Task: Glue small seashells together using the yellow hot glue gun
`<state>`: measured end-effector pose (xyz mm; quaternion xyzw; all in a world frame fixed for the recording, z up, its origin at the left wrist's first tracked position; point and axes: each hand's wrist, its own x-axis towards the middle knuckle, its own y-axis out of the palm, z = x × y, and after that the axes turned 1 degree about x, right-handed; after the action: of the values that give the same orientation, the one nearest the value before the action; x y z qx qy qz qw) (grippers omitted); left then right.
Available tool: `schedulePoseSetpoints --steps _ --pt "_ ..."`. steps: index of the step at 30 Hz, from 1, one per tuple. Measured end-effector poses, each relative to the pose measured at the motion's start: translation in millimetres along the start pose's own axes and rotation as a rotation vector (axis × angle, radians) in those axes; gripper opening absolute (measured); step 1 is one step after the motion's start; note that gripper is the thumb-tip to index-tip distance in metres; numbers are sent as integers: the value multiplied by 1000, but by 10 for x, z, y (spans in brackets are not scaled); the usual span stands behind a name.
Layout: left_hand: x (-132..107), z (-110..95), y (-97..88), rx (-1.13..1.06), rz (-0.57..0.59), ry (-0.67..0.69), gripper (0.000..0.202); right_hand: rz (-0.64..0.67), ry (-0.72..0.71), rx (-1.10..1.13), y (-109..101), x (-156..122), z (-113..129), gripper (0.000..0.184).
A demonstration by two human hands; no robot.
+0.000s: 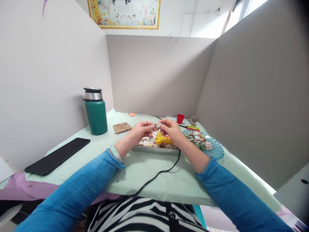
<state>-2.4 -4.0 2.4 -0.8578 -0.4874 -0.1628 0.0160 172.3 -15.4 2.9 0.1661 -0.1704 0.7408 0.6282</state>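
Between the fingertips of both hands is a small pale seashell [158, 125], raised above a shallow metal tray [154, 149]. My left hand [143, 130] pinches it from the left, and my right hand [171, 129] pinches it from the right. Below them, the tray holds many shells and a yellow glue gun [163, 139], partly covered by my right hand. A black cord [156, 175] runs from the tray's right end to the table's front edge.
A blue glass plate [218, 148] with shells and greenery stands right. Behind it are yellow-handled pliers [191, 128] and a red cup [180, 118]. On the left are a green bottle [96, 116], a black flat slab [59, 156] and a brown card [122, 127]. Grey partitions [159, 74] enclose the table.
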Motion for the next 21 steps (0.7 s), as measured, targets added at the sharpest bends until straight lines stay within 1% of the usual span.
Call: schedulePoseSetpoints --steps 5,11,16,19,21 --pt "19 6 -10 -16 -38 -25 22 -27 -12 -67 -31 26 -17 24" --pt "30 26 -30 -27 -80 -64 22 -61 -81 -289 -58 47 -63 19" --pt "16 10 -14 -25 -99 -92 22 -26 -151 -488 -89 38 -3 16" --pt "3 -8 12 -8 -118 -104 24 -11 -199 -584 -191 29 96 15" --pt "0 -14 19 7 -134 -112 25 -52 -211 -653 -343 13 158 15"
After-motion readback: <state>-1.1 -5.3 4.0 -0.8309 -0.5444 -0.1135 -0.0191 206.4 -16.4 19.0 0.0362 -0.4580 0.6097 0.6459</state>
